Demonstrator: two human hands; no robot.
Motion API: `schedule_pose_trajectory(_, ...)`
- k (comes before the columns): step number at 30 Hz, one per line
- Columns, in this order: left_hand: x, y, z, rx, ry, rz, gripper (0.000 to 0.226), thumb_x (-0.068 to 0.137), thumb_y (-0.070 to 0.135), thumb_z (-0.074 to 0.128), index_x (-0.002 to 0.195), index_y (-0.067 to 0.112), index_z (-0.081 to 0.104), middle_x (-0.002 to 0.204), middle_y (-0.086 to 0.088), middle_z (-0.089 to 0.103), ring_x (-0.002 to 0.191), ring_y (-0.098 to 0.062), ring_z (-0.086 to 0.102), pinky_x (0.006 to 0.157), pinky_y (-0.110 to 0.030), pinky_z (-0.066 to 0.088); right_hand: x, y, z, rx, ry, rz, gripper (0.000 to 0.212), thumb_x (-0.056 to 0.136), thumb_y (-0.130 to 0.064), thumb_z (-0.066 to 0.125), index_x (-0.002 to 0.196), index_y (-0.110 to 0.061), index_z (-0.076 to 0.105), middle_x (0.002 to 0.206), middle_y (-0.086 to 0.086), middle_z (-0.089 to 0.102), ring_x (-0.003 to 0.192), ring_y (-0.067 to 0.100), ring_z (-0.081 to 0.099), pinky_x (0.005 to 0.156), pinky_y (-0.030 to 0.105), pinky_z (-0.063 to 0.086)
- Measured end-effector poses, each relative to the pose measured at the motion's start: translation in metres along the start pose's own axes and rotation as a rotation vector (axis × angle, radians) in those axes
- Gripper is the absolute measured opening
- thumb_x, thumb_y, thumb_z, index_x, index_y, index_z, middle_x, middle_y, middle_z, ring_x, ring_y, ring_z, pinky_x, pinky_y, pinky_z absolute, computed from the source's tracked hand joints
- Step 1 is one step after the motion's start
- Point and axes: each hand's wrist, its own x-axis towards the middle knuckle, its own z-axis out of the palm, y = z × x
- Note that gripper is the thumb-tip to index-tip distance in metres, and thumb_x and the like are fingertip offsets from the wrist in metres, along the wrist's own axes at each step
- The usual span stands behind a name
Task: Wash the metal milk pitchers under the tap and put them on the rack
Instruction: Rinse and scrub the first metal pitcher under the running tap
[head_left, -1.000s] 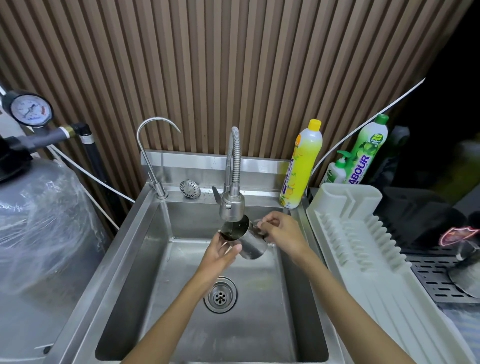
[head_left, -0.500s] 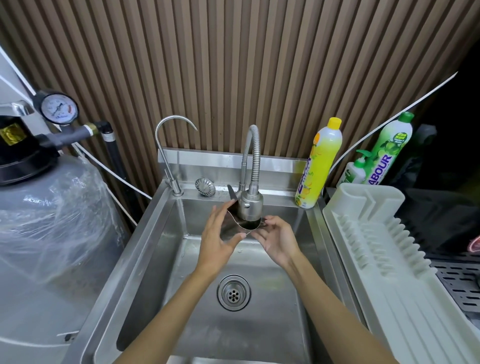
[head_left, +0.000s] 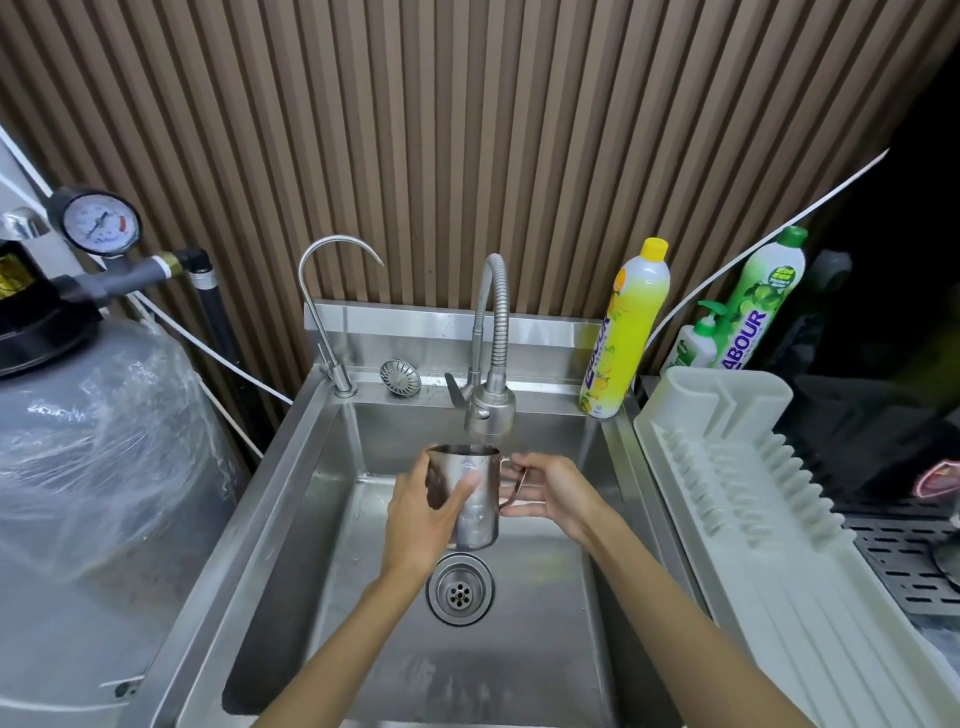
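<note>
The left hand (head_left: 422, 512) wraps round the side of the pitcher (head_left: 470, 499), thumb laid across its front; the right hand (head_left: 553, 491) grips the handle on the pitcher's right, fingers curled about the thin loop. The pitcher is held upright in the air over the sink (head_left: 291, 519), its open mouth just under the head of the tap (head_left: 491, 410) and its base above the drain (head_left: 460, 588); whether water is running I cannot tell. Both forearms come up from the bottom edge over the basin.

Behind the tap, on the sink's back ledge, lies a small strainer (head_left: 399, 377), and to its left stands a thin gooseneck spout (head_left: 332, 312); at the ledge's right end stands a yellow bottle (head_left: 626, 332). Just beside the sink on the right lies the white rack (head_left: 779, 519), with nothing seen on its ribs; behind its far end stand a green bottle (head_left: 761, 301) and a small pump bottle (head_left: 693, 343). To the left of the sink is a big tank (head_left: 104, 467) wrapped in clear plastic, with a gauge (head_left: 101, 226) above it; a ribbed brown wall (head_left: 467, 130) runs behind it all.
</note>
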Motion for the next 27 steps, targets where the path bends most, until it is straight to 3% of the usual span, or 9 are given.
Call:
schedule_pose_trajectory(5,-0.01,-0.004,0.011,-0.109,-0.097,-0.11,0.04,0.078,0.049,0.065,0.109,0.027,0.052,0.097,0.003,0.063,0.092,-0.018,0.063,0.086,-0.041,0.053,-0.01,-0.004,-0.01,-0.159,0.085,-0.023,0.013,0.088,-0.014,0.054,0.09,-0.006,0.064,0.085,0.005,0.069,0.072,0.024,0.069,0.063,0.036,0.057)
schedule_pose_trajectory(8,-0.014,-0.004,0.015,-0.288,-0.213,-0.187,0.038,0.08,0.035,0.068,0.111,0.026,0.049,0.106,0.002,0.061,0.103,-0.018,0.061,0.084,-0.047,0.055,-0.016,-0.008,-0.012,-0.261,0.16,-0.107,0.008,0.085,-0.013,0.057,0.078,-0.011,0.062,0.088,0.007,0.071,0.079,0.023,0.07,0.063,0.035,0.056)
schedule_pose_trajectory(11,-0.013,-0.003,0.018,-0.446,-0.317,-0.214,0.035,0.085,0.022,0.064,0.116,0.022,0.046,0.123,-0.004,0.057,0.112,-0.017,0.056,0.085,-0.04,0.055,-0.018,-0.01,-0.012,-0.426,0.275,-0.22,0.013,0.08,-0.015,0.064,0.067,-0.015,0.059,0.079,0.005,0.07,0.078,0.018,0.068,0.069,0.038,0.057)
schedule_pose_trajectory(14,-0.008,0.003,0.019,-0.54,-0.409,-0.206,0.037,0.086,0.014,0.061,0.117,0.026,0.045,0.122,0.004,0.056,0.118,-0.017,0.052,0.092,-0.036,0.05,-0.018,-0.011,-0.012,-0.469,0.347,-0.33,0.017,0.076,-0.014,0.066,0.063,-0.019,0.058,0.084,0.002,0.073,0.077,0.016,0.066,0.077,0.038,0.055)
schedule_pose_trajectory(18,0.003,0.016,0.025,-0.625,-0.394,-0.206,0.044,0.084,0.0,0.062,0.114,0.026,0.043,0.124,0.006,0.053,0.121,-0.016,0.048,0.099,-0.036,0.043,-0.02,-0.011,-0.012,-0.293,0.316,-0.452,0.02,0.079,0.0,0.063,0.065,-0.011,0.054,0.094,0.002,0.073,0.091,0.02,0.068,0.085,0.034,0.053)
schedule_pose_trajectory(21,0.01,0.024,0.026,-0.585,-0.333,-0.123,0.049,0.079,-0.005,0.065,0.113,0.024,0.043,0.123,0.003,0.054,0.118,-0.012,0.05,0.101,-0.03,0.042,-0.022,-0.015,-0.011,-0.16,0.284,-0.489,0.02,0.079,0.004,0.06,0.066,-0.009,0.053,0.099,0.003,0.073,0.091,0.021,0.066,0.08,0.033,0.053)
schedule_pose_trajectory(23,0.012,0.028,0.025,-0.53,-0.274,-0.052,0.055,0.076,-0.006,0.068,0.12,0.017,0.042,0.121,0.003,0.055,0.119,-0.013,0.049,0.098,-0.023,0.041,-0.02,-0.017,-0.011,-0.05,0.251,-0.46,0.022,0.082,0.004,0.055,0.065,-0.01,0.052,0.104,0.005,0.072,0.092,0.019,0.063,0.08,0.03,0.049)
schedule_pose_trajectory(27,0.012,0.033,0.017,-0.389,-0.201,0.066,0.066,0.073,0.003,0.073,0.13,0.018,0.042,0.123,0.007,0.054,0.12,-0.007,0.046,0.103,-0.029,0.037,-0.011,-0.01,-0.013,0.296,0.137,-0.343,0.026,0.086,0.004,0.043,0.064,-0.01,0.045,0.107,0.008,0.068,0.096,0.024,0.062,0.091,0.039,0.049)
